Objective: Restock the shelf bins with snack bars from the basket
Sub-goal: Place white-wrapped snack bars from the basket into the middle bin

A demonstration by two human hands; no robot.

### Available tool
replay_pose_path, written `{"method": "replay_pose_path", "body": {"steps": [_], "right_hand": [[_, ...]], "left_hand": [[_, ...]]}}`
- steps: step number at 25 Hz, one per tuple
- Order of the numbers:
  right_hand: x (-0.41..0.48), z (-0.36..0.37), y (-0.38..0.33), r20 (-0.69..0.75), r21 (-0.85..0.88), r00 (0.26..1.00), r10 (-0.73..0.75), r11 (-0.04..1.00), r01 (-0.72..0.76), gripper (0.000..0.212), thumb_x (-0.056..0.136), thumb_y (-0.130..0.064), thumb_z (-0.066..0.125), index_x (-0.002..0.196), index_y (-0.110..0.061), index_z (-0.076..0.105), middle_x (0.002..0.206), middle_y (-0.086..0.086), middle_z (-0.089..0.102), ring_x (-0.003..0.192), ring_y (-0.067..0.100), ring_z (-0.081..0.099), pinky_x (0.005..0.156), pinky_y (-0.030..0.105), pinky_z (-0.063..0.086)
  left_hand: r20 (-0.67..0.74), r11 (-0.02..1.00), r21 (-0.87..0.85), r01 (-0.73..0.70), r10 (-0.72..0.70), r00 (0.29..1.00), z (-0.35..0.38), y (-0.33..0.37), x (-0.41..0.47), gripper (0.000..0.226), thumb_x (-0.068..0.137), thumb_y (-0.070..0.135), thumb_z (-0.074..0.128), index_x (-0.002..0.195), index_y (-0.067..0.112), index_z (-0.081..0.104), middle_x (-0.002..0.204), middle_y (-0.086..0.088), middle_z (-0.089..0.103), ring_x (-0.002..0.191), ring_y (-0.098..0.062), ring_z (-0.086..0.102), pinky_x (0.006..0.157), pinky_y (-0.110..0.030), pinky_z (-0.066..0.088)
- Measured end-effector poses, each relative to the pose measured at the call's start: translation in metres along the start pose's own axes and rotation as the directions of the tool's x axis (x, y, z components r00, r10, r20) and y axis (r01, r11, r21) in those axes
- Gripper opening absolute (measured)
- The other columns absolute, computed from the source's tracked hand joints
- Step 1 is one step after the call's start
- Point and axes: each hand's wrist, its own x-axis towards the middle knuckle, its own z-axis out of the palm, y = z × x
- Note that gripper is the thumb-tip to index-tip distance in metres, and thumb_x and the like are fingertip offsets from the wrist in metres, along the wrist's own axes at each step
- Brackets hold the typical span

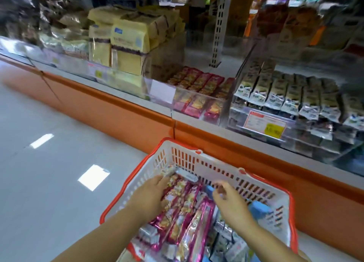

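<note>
A white basket with an orange rim [189, 159] stands on the floor in front of the shelf. It holds a bundle of pink snack bars [183, 212], with blue packs [258, 208] and silver-wrapped bars [226, 240] to their right. My left hand [147, 196] reaches into the basket, its fingers and thumb curled round the left side of the pink bars. Just above the bars' right side hovers my right hand [230, 200], fingers loosely curled and holding nothing. On the shelf, a clear bin [214, 102] holds matching pink bars [197, 82].
A second clear bin to the right holds rows of dark and silver bars [285, 96] behind a price tag [264, 123]. Yellow paper bags [126, 45] are stacked at the left. An orange kick panel [118, 116] runs under the shelf. Glossy white floor [49, 163] lies left of the basket.
</note>
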Motion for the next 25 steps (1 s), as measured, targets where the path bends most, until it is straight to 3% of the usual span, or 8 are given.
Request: {"method": "replay_pose_path", "body": {"steps": [3,6,9,12,14,17,20,25], "right_hand": [[0.007,0.033,0.045,0.077,0.004,0.956,0.283,0.959,-0.285,0.027,0.098,-0.021,0.043,0.123,-0.023,0.051,0.091,-0.001,0.062,0.063,0.011,0.054,0.064,0.026,0.044],[0.017,0.049,0.053,0.098,-0.006,0.938,0.333,0.942,-0.335,0.025,0.096,-0.022,0.043,0.119,-0.027,0.052,0.077,-0.003,0.062,0.048,0.005,0.049,0.045,0.018,0.035],[0.03,0.051,0.048,0.103,0.11,0.926,0.364,0.921,-0.374,0.022,0.097,-0.023,0.046,0.117,-0.029,0.052,0.085,-0.005,0.056,0.056,0.012,0.055,0.054,0.026,0.042],[0.034,0.051,0.048,0.102,0.195,0.903,0.417,0.882,-0.429,0.014,0.096,-0.022,0.049,0.108,-0.027,0.054,0.092,-0.002,0.06,0.078,0.025,0.066,0.078,0.042,0.054],[0.031,0.053,0.05,0.11,0.192,0.905,0.411,0.884,-0.425,0.014,0.097,-0.019,0.048,0.106,-0.026,0.056,0.091,0.003,0.064,0.08,0.028,0.066,0.082,0.044,0.053],[0.027,0.055,0.055,0.153,0.251,0.896,0.418,0.86,-0.444,0.015,0.095,-0.017,0.051,0.107,-0.024,0.056,0.086,0.007,0.065,0.072,0.025,0.06,0.072,0.04,0.052],[0.025,0.053,0.055,0.163,0.311,0.903,0.398,0.848,-0.43,0.016,0.096,-0.016,0.052,0.108,-0.024,0.057,0.083,0.008,0.068,0.069,0.022,0.061,0.067,0.036,0.052],[0.017,0.041,0.031,0.188,0.497,0.942,0.278,0.8,-0.335,0.014,0.096,-0.027,0.056,0.104,-0.018,0.062,0.091,0.008,0.072,0.071,0.018,0.065,0.069,0.033,0.057]], "left_hand": [[-0.021,0.994,-0.057,0.098,-0.1,0.995,0.018,-0.008,0.009,0.068,0.094,0.034,0.055,0.152,0.023,0.021,0.155,-0.004,0.028,0.138,-0.024,0.033,0.112,-0.034,0.032],[-0.076,0.972,-0.084,0.221,-0.227,0.971,0.027,-0.018,0.034,0.055,0.097,0.029,0.049,0.147,0.017,0.031,0.15,-0.007,0.035,0.134,-0.026,0.036,0.11,-0.037,0.032],[-0.137,0.95,-0.136,0.281,-0.299,0.944,0.036,-0.016,0.061,0.048,0.098,0.024,0.045,0.145,0.015,0.037,0.142,-0.008,0.044,0.125,-0.028,0.043,0.104,-0.039,0.038],[-0.155,0.925,0.04,0.377,-0.367,0.917,0.054,-0.009,0.074,0.04,0.098,0.026,0.044,0.137,0.019,0.042,0.13,-0.006,0.052,0.116,-0.027,0.046,0.093,-0.038,0.043],[-0.206,0.897,0.129,0.423,-0.393,0.896,0.062,-0.007,0.078,0.038,0.095,0.023,0.049,0.132,0.019,0.046,0.123,-0.005,0.055,0.111,-0.025,0.047,0.09,-0.036,0.043],[-0.291,0.931,0.087,0.355,-0.317,0.903,0.066,-0.004,0.082,0.04,0.091,0.013,0.052,0.13,0.021,0.05,0.123,-0.003,0.055,0.107,-0.024,0.051,0.088,-0.035,0.045],[-0.237,0.934,-0.254,0.252,-0.313,0.92,0.066,0.01,0.07,0.042,0.093,0.018,0.058,0.133,0.025,0.048,0.129,0.0,0.051,0.105,-0.019,0.056,0.081,-0.033,0.051],[-0.319,0.877,-0.481,-0.024,-0.149,0.936,0.058,0.057,0.03,0.053,0.084,0.031,0.071,0.131,0.033,0.046,0.112,0.018,0.051,0.097,0.008,0.048,0.078,-0.004,0.036]]}}
